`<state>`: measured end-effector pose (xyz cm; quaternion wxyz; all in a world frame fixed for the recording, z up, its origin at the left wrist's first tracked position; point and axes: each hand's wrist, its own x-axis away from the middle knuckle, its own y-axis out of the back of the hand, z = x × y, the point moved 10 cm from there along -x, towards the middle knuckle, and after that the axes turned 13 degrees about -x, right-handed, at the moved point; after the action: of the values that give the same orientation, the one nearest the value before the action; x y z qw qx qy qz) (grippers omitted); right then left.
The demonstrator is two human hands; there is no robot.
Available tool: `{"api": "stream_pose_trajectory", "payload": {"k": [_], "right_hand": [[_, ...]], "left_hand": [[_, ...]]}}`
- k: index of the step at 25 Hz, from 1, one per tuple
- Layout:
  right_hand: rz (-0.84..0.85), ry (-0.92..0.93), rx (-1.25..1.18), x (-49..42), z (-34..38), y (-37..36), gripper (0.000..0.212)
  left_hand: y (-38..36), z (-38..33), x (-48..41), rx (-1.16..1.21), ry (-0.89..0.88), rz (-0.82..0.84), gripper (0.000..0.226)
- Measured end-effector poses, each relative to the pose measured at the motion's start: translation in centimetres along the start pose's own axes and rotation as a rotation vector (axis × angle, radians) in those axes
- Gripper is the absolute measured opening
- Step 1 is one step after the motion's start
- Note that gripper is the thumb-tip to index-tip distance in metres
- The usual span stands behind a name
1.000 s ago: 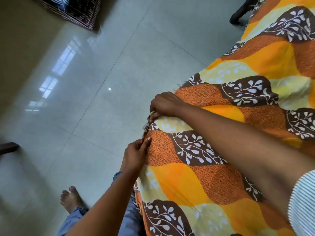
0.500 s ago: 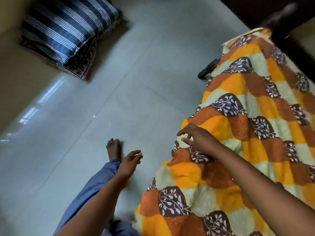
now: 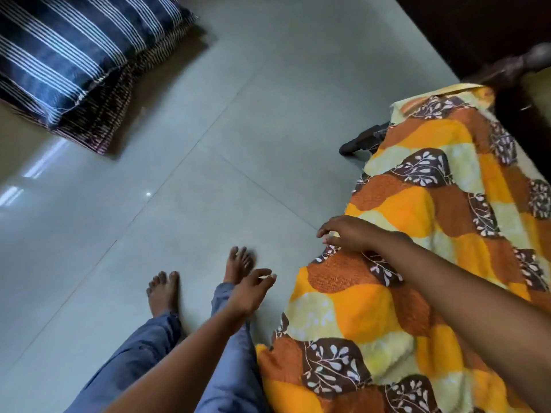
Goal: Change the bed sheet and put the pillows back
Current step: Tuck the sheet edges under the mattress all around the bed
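Head view, looking down along both forearms. Standing barefoot on the pale tiled floor in blue trousers, the left foot planted a little nearer than the right foot. Holding the left hand in the air above the right leg, gripping nothing, fingers loosely curled and slightly apart, thumb tip lying close to the forefinger. Reaching the right hand out, palm down, at the floor-side edge of the bed sheet, fingers bent and a little spread, pinching no cloth that can be seen. Hovering over the fabric or brushing it, hard to tell which. Taking in the sheet, patterned in orange, yellow, pale green and brown patches with white leaf sprigs, lying spread over the bed along the right side, draping over the near edge toward the floor and wrinkling under the right forearm. Passing, farther along that edge, a dark bed leg poking out from under the cloth onto the tiles. Ending at the sheet's far end, just before a dark wooden bed frame, blurred, in the top right corner. Finding the pillows well apart from the bed, top left, lying stacked on the floor: a dark blue one with white stripes on top, the lower pillow, darker and finely striped, sticking out beneath it.
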<state>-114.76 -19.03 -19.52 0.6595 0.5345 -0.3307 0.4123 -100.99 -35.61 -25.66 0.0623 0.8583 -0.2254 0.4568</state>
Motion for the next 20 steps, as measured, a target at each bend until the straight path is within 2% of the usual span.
{"api": "stream_pose_trajectory", "payload": {"k": [2, 5, 7, 8, 9, 11, 14, 17, 19, 20], "right_hand": [[0.145, -0.039, 0.218, -4.1, -2.6, -0.5, 0.044], [0.366, -0.146, 0.519, -8.7, -7.7, -0.8, 0.064], [0.495, -0.202, 0.544, -9.8, -9.9, -0.7, 0.070], [0.508, -0.165, 0.500, -10.2, -9.8, -0.5, 0.066], [0.464, -0.086, 0.425, -10.8, -9.2, 0.1, 0.059], [0.305, 0.068, 0.287, -11.7, -7.3, 2.6, 0.049], [0.081, 0.159, 0.206, -12.9, -4.2, 6.7, 0.052], [-0.036, 0.284, 0.218, -14.6, 0.1, 8.4, 0.047], [-0.062, 0.349, 0.257, -15.1, 2.2, 7.9, 0.050], [-0.059, 0.354, 0.261, -15.3, 2.5, 7.5, 0.050]], "left_hand": [[-2.3, -0.7, -3.3, -0.088, 0.046, 0.047, 0.040], [-5.5, -0.5, -8.0, -0.063, 0.167, 0.091, 0.052], [-7.9, -0.3, -9.9, 0.027, 0.241, 0.116, 0.061], [-9.1, -0.1, -10.2, 0.072, 0.271, 0.135, 0.069], [-10.2, -0.5, -10.3, 0.108, 0.290, 0.166, 0.075], [-11.0, -1.9, -10.7, 0.116, 0.276, 0.141, 0.071], [-7.8, -5.0, -11.3, 0.079, 0.198, -0.114, 0.046], [-2.1, -7.5, -10.4, 0.090, 0.083, -0.398, 0.027], [0.2, -7.4, -9.3, 0.121, 0.104, -0.466, 0.028], [0.4, -6.8, -9.0, 0.163, 0.143, -0.436, 0.022]]}}
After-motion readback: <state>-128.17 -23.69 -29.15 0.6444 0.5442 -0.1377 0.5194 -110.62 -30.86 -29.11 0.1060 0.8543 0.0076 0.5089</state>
